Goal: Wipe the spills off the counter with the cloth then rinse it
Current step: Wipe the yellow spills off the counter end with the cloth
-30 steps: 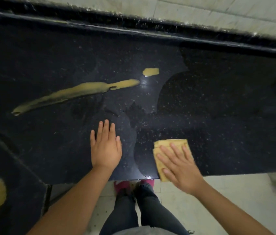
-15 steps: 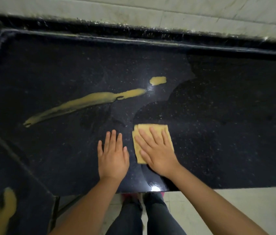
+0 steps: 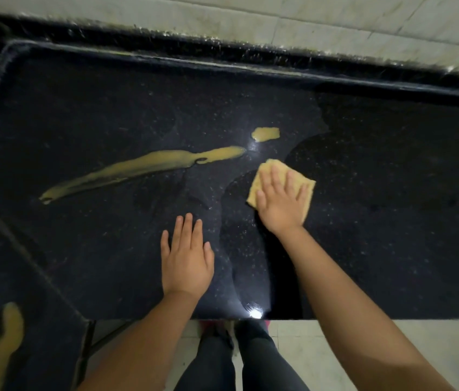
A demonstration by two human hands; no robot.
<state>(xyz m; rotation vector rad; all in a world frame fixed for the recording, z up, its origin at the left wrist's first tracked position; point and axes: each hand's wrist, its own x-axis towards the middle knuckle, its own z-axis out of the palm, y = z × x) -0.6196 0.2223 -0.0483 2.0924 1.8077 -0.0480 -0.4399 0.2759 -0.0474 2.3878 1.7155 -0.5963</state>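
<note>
While right hand [image 3: 280, 206] presses cloth [image 3: 301, 179] flat | left hand [image 3: 186, 259] flat on counter [image 3: 391, 193] | spill [image 3: 143, 169] unwiped

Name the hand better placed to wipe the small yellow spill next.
Right hand: it presses the cloth flat, just short of the small spill. Left hand rests bare, farther back.

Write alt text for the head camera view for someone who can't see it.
A person's right hand presses a folded yellow cloth flat on a black speckled counter, near a long yellow spill and a small yellow spot. The left hand rests flat on the counter.
</note>
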